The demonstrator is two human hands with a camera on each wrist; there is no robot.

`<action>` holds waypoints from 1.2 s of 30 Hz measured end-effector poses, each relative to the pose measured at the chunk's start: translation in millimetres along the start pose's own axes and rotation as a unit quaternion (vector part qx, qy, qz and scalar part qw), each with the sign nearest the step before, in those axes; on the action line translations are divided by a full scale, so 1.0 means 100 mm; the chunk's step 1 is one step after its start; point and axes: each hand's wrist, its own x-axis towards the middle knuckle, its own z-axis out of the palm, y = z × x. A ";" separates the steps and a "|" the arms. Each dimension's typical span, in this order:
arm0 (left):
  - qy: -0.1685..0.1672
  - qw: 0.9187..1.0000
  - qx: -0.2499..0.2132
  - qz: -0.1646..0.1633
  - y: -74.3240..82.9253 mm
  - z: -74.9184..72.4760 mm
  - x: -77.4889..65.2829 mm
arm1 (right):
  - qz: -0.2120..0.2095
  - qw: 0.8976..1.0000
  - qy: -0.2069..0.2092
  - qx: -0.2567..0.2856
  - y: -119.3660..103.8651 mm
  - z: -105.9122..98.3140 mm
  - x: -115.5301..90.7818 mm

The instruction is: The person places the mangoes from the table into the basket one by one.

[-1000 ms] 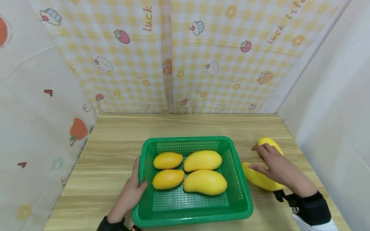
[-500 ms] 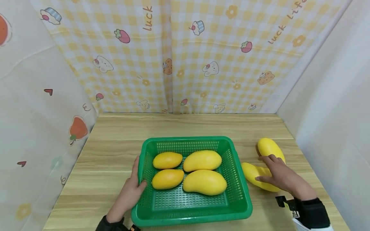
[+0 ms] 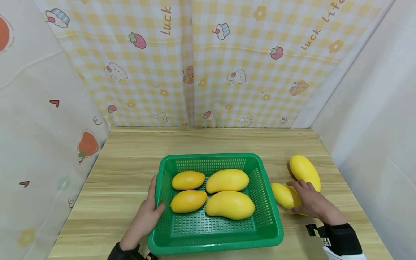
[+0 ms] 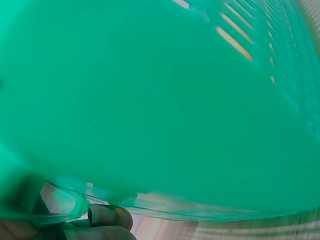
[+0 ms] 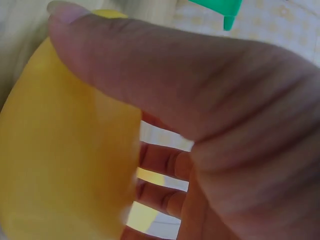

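Note:
A green plastic basket (image 3: pixel 214 250) stands on the table, holding two smaller orange-yellow mangoes (image 3: pixel 187 201) on the left and two larger yellow mangoes (image 3: pixel 230 205) on the right. My left hand (image 3: pixel 144 222) grips its left rim, thumb over the edge; green plastic fills the left wrist view. To the right of the basket, my right hand (image 3: pixel 313 204) holds a yellow mango (image 3: pixel 286 195) across its right part, which the hand hides. In the right wrist view the thumb lies along one side of that mango (image 5: pixel 70 140) and the fingers curl round the far side.
Another yellow mango (image 3: pixel 305 171) lies just behind the right hand. The wooden table (image 3: pixel 130 144) is bounded by a checked cloth (image 3: pixel 211 90) at the back, a printed cloth on the left and a white one (image 3: pixel 373 126) on the right.
My right hand has drawn back from above the farther mango and come down onto the nearer one, closing its fingers round it. The left hand stays on the basket rim.

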 end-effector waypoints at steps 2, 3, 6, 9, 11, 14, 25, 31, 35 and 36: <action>0.000 1.000 -0.001 0.001 0.00 0.00 0.00 | 0.005 1.000 -0.008 0.001 0.02 0.02 0.01; 0.001 1.000 -0.002 0.001 0.00 0.00 0.00 | 0.009 1.000 -0.013 0.003 0.03 0.03 0.01; 0.001 1.000 -0.008 0.003 0.00 0.00 0.00 | 0.019 0.999 -0.027 0.009 0.05 0.06 0.02; 0.000 1.000 -0.010 0.003 -0.01 -0.01 0.00 | 0.024 0.999 -0.032 0.014 0.06 0.11 0.02; -0.001 1.000 -0.015 0.002 -0.02 -0.01 0.00 | 0.029 0.999 -0.033 0.017 0.06 0.12 0.02; -0.001 1.000 -0.018 0.000 -0.02 -0.01 0.00 | 0.038 0.998 -0.034 0.020 0.06 0.14 0.03; 0.002 1.000 -0.013 -0.002 -0.01 0.00 0.00 | 0.026 0.999 0.025 -0.006 0.02 0.12 0.03; 0.002 1.000 -0.010 -0.002 -0.01 0.00 0.00 | 0.017 0.998 0.059 -0.004 -0.03 -0.01 0.03; 0.001 1.000 -0.014 -0.001 0.00 0.00 0.00 | 0.003 0.997 0.077 -0.012 -0.07 -0.09 0.03; 0.001 1.000 -0.015 -0.001 0.00 0.00 -0.01 | 0.000 0.997 0.081 -0.013 -0.08 -0.12 0.03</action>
